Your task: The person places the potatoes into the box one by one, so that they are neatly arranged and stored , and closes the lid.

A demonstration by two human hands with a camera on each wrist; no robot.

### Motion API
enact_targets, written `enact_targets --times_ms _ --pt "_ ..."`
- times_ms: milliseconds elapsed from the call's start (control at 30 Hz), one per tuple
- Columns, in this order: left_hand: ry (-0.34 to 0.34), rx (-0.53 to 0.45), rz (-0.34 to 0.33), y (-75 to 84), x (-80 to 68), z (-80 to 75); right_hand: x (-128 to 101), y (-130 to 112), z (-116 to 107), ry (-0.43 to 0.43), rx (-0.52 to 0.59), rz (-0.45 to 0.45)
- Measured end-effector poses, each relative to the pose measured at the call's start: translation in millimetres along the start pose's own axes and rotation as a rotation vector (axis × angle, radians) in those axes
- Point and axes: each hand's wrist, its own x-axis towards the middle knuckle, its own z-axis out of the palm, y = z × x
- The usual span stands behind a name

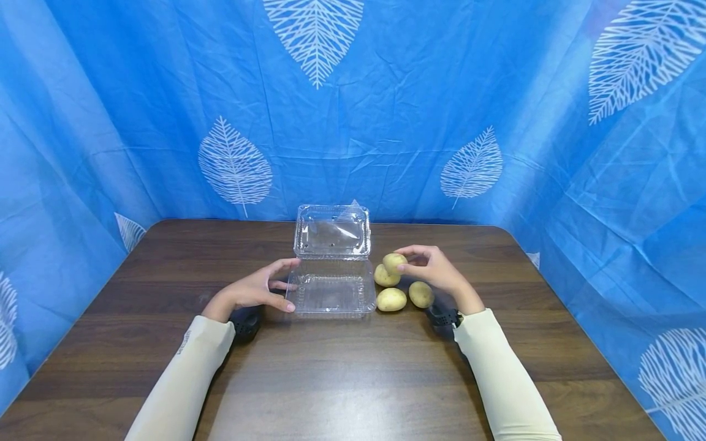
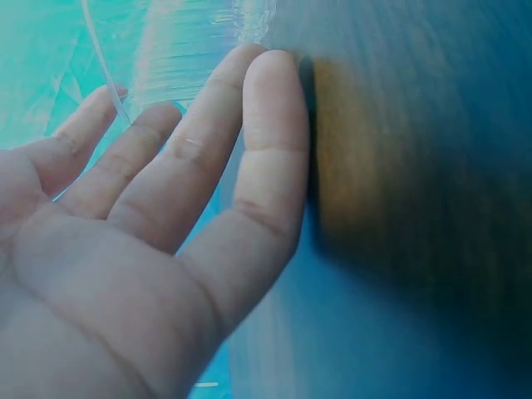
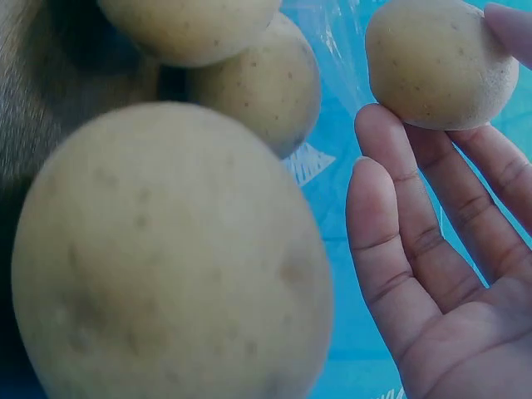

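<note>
Pinching a small, pale-yellow, speckled potato point(image 1: 394, 262), right hand point(image 1: 436, 269) grips; left hand point(image 1: 259, 291) spread flat.

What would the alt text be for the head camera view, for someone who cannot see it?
A person's right hand pinches a potato above three more potatoes on a dark wooden table, while the left hand touches an open clear plastic clamshell box. Blue leaf-print curtains surround the table.
</note>
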Motion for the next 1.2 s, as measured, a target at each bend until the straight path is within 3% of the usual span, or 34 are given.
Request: enact_targets --times_ms 267,1200 --pt "0.001 0.029 -0.006 1.6 -1.1 0.9 2 -4 5 -0.019 0.009 -0.01" --pt "-0.017 -0.032 0.005 1.0 -1.0 2.4 7 -23 31 -0.064 0.008 -0.035"
